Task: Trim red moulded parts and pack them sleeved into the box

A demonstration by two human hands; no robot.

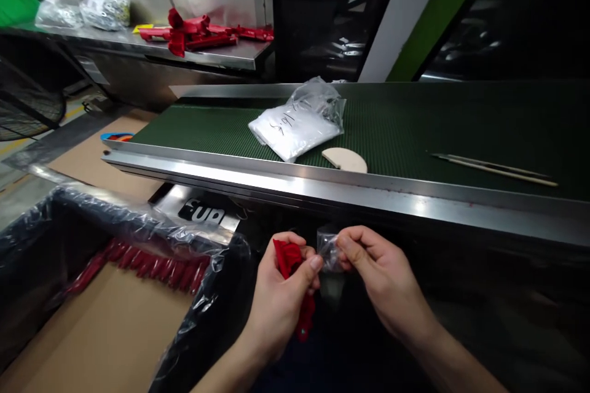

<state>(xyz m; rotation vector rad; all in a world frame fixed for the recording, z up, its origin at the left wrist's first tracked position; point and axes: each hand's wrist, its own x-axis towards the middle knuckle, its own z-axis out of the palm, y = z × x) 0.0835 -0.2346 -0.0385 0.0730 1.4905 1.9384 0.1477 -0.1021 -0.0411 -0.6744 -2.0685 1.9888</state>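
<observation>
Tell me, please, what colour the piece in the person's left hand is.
The piece in the left hand is red, seen in the head view.

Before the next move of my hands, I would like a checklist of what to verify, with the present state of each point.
1. Left hand holds the red part: ok.
2. Right hand pinches the small bag: ok.
3. Small bag's mouth open: cannot tell, too small to see.
4. Room in the box: ok, bare cardboard shows beside the red row.
5. Belt free of things: not ok, the packet, beige piece and thin sticks lie on it.
</observation>
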